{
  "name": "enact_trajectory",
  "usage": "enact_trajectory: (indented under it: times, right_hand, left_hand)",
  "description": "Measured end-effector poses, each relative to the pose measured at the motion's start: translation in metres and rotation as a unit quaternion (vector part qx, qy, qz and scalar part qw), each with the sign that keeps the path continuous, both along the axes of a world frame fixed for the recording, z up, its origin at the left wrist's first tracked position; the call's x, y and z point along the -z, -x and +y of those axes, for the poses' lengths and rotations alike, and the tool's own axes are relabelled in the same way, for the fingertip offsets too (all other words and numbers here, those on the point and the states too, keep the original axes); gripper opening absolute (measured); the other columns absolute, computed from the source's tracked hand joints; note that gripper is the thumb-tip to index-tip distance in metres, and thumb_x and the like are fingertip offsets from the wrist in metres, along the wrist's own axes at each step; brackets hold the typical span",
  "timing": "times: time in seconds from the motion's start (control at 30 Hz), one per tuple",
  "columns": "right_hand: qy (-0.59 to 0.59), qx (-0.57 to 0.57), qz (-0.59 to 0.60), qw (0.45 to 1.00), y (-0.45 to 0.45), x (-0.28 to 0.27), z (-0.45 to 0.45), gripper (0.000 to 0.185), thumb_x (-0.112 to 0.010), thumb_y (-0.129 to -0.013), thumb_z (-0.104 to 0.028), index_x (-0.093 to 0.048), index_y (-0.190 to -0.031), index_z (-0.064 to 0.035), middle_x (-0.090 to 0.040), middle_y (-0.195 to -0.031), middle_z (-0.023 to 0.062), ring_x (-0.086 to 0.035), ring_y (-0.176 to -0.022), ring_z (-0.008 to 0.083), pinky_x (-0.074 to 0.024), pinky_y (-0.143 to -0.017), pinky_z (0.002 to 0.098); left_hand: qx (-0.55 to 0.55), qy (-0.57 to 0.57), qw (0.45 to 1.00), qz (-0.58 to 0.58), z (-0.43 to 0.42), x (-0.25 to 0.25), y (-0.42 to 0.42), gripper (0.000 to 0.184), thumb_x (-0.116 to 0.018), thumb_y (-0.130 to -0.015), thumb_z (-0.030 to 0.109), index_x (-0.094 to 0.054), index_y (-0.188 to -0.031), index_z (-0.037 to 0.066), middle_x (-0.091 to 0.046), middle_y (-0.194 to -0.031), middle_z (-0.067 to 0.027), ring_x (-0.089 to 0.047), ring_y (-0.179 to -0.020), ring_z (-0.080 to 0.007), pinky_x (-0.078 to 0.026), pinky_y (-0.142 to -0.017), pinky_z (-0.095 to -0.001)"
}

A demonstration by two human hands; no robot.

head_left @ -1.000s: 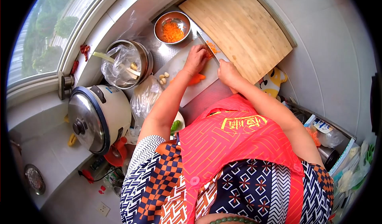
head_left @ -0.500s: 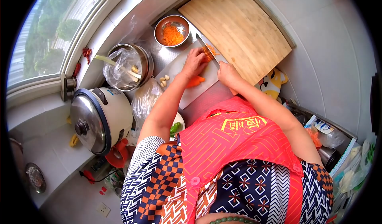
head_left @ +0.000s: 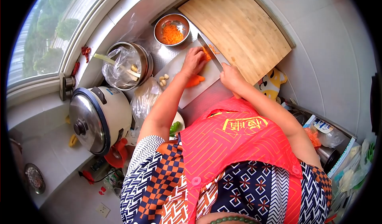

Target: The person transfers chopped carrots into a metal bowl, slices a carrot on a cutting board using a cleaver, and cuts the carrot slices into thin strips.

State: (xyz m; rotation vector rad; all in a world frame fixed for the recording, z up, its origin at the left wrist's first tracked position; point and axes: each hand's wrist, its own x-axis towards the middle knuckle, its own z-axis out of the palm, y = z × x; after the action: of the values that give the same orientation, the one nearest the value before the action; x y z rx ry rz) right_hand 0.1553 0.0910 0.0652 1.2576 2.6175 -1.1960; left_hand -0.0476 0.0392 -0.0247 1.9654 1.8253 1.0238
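Note:
My right hand point(head_left: 232, 76) is wrapped round the handle of a kitchen knife point(head_left: 211, 49), whose blade stands against the carrot's cut end. With bent fingers, my left hand point(head_left: 193, 60) holds the sliced carrot point(head_left: 206, 55) down on a white cutting board point(head_left: 190, 98). Thin carrot bits lie on the blade's far side. Nearer to me on the board are larger carrot pieces point(head_left: 195, 80) and several peeled garlic cloves point(head_left: 163, 79). Past the board, a steel bowl point(head_left: 158, 31) contains chopped carrot point(head_left: 172, 34).
A large wooden board point(head_left: 238, 29) lies at the back right against the tiled wall. To the left stand steel pots with a plastic bag point(head_left: 119, 71) and a rice cooker point(head_left: 95, 116). A plate with green vegetables point(head_left: 175, 128) is beside my left forearm.
My right hand and the knife have shifted slightly to the right, away from my left hand. My left hand stays on the carrot.

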Motion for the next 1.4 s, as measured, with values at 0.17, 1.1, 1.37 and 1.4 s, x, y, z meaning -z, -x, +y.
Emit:
enact_trajectory:
  times: [0.17,1.1,1.37,1.4]
  right_hand:
    - [0.001,-0.018,-0.018,1.0,-0.002,-0.005,-0.004,0.021,-0.048,-0.085,-0.01,-0.053,-0.096,0.0075,-0.062,-0.082,0.031,-0.062,-0.083,0.0452,-0.0503,-0.078,0.0493]
    - [-0.015,0.01,-0.014,1.0,0.014,0.033,0.006,0.019,-0.051,-0.084,-0.01,-0.054,-0.094,0.0049,-0.063,-0.083,0.0298,-0.063,-0.084,0.0443,-0.0507,-0.076,0.0496]
    - [-0.019,0.001,-0.02,1.0,0.014,0.04,0.007,0.02,-0.05,-0.084,-0.012,-0.054,-0.096,0.0046,-0.063,-0.083,0.0297,-0.063,-0.084,0.0442,-0.0509,-0.077,0.0498]
    - [-0.021,0.001,-0.024,0.999,0.014,0.04,0.007,0.02,-0.05,-0.084,-0.012,-0.054,-0.096,0.0045,-0.063,-0.083,0.0296,-0.063,-0.084,0.0443,-0.0509,-0.077,0.0499]
  left_hand:
    - [-0.008,-0.001,1.0,0.007,0.0,-0.001,-0.002,0.027,-0.072,-0.071,0.009,-0.054,-0.09,0.004,-0.054,-0.115,-0.0144,-0.049,-0.104,-0.0358,-0.042,-0.089,-0.0416]
    - [-0.008,-0.007,1.0,0.008,-0.003,-0.007,-0.004,0.027,-0.073,-0.068,0.006,-0.055,-0.089,0.007,-0.054,-0.111,-0.0133,-0.049,-0.103,-0.0348,-0.043,-0.088,-0.0409]
    - [-0.032,-0.007,0.999,0.028,0.0,0.002,-0.006,0.029,-0.074,-0.066,0.008,-0.057,-0.089,0.007,-0.055,-0.111,-0.0126,-0.051,-0.1,-0.035,-0.043,-0.087,-0.0415]
    - [-0.031,-0.007,0.999,0.025,0.0,0.002,-0.006,0.029,-0.074,-0.067,0.008,-0.057,-0.089,0.007,-0.055,-0.11,-0.0127,-0.051,-0.1,-0.035,-0.043,-0.087,-0.0415]
